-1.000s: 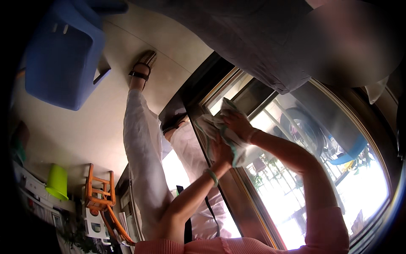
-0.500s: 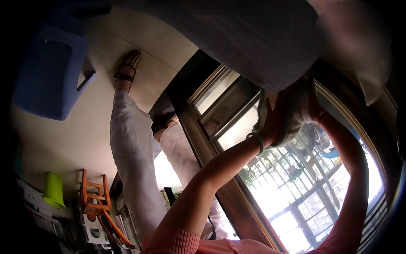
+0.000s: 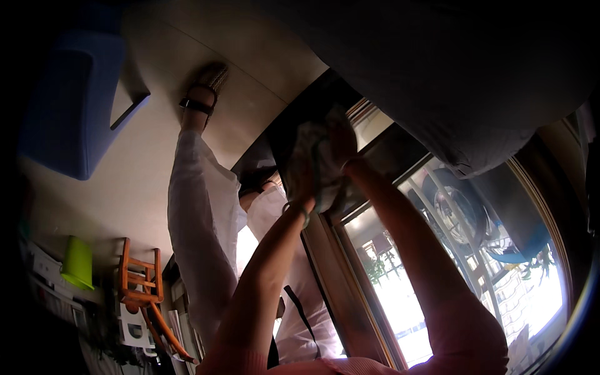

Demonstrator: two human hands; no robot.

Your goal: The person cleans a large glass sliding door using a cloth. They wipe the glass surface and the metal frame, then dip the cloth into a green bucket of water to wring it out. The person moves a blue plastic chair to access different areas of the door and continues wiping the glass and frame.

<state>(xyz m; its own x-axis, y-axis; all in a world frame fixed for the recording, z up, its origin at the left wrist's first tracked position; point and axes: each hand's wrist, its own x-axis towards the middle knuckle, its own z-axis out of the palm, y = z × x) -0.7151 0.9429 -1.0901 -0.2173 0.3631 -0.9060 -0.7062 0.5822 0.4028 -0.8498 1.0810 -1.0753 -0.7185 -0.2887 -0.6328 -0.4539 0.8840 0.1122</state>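
Observation:
Dim light falls on a pale grey cloth (image 3: 324,165) with a darker greenish edge, bunched between my two hands. My left hand (image 3: 304,185), below a pale bangle, grips its lower left side. At its upper right is my right hand (image 3: 342,145), pressed on the same cloth; shadow blurs its fingers. Behind the cloth lie a dark ledge and the brown frame (image 3: 350,281) of a glass panel (image 3: 390,294).
A blue plastic stool (image 3: 59,112) stands on the pale floor at left. Lower left are a lime green bin (image 3: 77,262) and an orange wooden chair (image 3: 140,275). White-trousered legs (image 3: 200,206) rise near my left arm. Grey fabric (image 3: 475,94) fills the upper right.
Both hands have moved left with the cloth, from in front of the glass to the brown frame and dark ledge. The grey fabric at the top has shifted right and covers more.

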